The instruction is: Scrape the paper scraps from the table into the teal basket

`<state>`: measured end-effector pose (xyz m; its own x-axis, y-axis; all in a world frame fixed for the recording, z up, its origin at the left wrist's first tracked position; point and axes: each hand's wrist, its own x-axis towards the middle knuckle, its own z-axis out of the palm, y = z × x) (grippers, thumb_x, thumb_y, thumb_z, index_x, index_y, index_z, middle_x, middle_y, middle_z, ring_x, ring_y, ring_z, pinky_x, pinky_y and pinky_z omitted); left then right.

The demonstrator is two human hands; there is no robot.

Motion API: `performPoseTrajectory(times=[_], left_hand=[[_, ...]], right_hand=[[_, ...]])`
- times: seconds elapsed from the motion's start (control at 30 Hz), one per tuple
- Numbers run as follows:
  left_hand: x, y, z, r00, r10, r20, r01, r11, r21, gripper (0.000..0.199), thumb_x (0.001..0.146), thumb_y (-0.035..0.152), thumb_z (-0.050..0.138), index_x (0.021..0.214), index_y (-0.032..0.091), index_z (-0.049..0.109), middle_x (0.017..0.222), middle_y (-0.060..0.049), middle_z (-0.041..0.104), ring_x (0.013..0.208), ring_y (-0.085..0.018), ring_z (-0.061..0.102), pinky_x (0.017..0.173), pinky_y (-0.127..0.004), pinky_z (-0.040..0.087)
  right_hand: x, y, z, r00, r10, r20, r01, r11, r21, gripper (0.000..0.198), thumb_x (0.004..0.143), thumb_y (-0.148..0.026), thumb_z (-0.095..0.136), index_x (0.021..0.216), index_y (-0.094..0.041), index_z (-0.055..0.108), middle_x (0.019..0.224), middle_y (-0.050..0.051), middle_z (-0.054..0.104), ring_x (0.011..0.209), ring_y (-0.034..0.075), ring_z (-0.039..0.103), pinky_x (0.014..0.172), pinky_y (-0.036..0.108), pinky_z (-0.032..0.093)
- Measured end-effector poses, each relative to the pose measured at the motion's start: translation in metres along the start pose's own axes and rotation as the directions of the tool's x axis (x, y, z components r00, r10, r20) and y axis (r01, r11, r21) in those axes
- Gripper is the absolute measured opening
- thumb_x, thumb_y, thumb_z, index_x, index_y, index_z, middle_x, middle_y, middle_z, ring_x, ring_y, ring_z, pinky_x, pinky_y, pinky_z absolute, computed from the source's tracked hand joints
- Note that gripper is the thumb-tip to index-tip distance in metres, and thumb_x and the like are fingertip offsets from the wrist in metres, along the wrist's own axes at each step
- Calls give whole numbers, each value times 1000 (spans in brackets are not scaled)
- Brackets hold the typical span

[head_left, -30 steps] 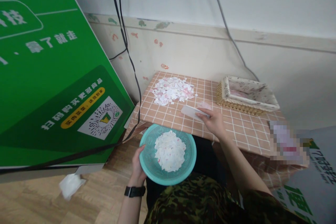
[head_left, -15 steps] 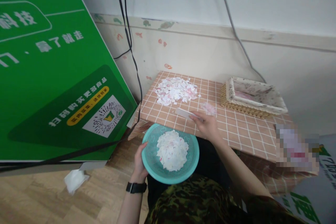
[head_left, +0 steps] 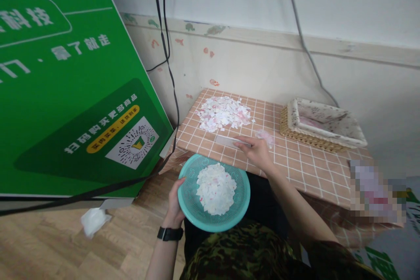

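Observation:
My left hand (head_left: pixel 176 201) grips the left rim of a teal plastic colander (head_left: pixel 241 201), held below the table's front edge. Inside it lies a heap of small white paper scraps (head_left: pixel 216 189), a few of them pinkish. My right hand (head_left: pixel 257 152) is over the table, its fingers closed on a flat, pale, ruler-like strip (head_left: pixel 226 141) that points left. Beyond the strip spreads a pile of cut paper pieces (head_left: pixel 223 113), white and pink. A small pinkish clump (head_left: pixel 265 137) rests just behind the right hand.
A checked brown cloth covers the table (head_left: pixel 305 167). On its right stands a lined wicker basket (head_left: pixel 328 140). A large green panel (head_left: pixel 82 96) rises at left, with a black cable (head_left: pixel 173 96) hanging before it. A white plastic bag (head_left: pixel 95 222) lies on the floor.
The strip in my right hand has shifted slightly left and turned flatter, nearly parallel to the table edge. My view has moved a little; the left hand keeps the colander in place.

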<state>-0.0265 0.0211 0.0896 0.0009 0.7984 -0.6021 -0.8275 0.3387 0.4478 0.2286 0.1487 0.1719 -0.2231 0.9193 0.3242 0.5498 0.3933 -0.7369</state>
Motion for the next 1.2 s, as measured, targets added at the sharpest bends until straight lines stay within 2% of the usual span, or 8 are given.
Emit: performPoseTrajectory(times=[0.13,0.3,0.47,0.7,0.8,0.9,1.0,1.2], left_hand=[[-1,1,0,1000,-3,5,3,1000,-9,18,72,24,62,81,11,70,75,-9,73,68,-24,67,73,-38,52],[-1,0,-1,1000,-1,18,2,1000,-21,19,74,24,60,82,10,70,77,-9,74,69,-23,67,75,-37,51],[-1,-1,-2,1000,-11,7,11,1000,-5,19,73,24,61,83,10,70,75,-9,73,67,-23,67,74,-37,51],[-3,0,-1,1000,2,27,-2,1000,-7,18,73,24,61,81,12,70,75,-8,73,68,-23,67,73,-36,51],[-3,-1,-2,1000,-7,25,8,1000,-8,19,72,25,61,83,11,70,76,-8,73,69,-23,67,74,-37,51],[-3,-2,-4,999,-7,34,7,1000,-3,21,72,27,62,84,11,70,77,-8,73,72,-24,67,76,-38,50],[-3,-2,-6,999,-6,37,6,1000,-2,23,72,27,62,85,10,70,77,-9,73,72,-25,67,77,-39,50],[-2,-4,-10,1000,4,19,-3,999,-34,19,70,25,64,82,12,70,72,-5,72,65,-20,65,70,-34,50]], right_hand=[[-2,4,-6,998,0,56,-1,1000,17,22,81,-35,58,94,-23,71,92,2,72,80,22,67,72,33,53],[0,14,-5,996,38,-77,-40,999,-22,24,79,-37,59,93,-22,72,90,4,72,76,23,67,67,34,52],[-1,9,-5,997,-9,73,9,1000,5,22,81,-34,56,93,-22,71,92,4,72,76,21,67,67,32,50],[23,-2,-36,998,-27,48,31,995,-91,24,80,-29,52,95,-18,68,85,4,69,73,19,61,64,29,43],[48,-3,-41,993,15,121,-3,995,-104,23,75,-22,46,78,-15,68,73,3,66,64,16,56,56,26,38],[65,-5,-28,978,89,187,-35,961,-276,28,75,-21,41,55,-15,58,54,3,56,51,13,47,48,27,29],[68,-14,-3,936,27,351,133,895,-425,25,78,-25,43,63,-16,61,60,4,60,55,13,48,52,27,29],[60,-26,34,805,-48,591,398,784,-477,21,80,-29,51,93,-21,66,87,7,68,75,18,57,60,28,34]])
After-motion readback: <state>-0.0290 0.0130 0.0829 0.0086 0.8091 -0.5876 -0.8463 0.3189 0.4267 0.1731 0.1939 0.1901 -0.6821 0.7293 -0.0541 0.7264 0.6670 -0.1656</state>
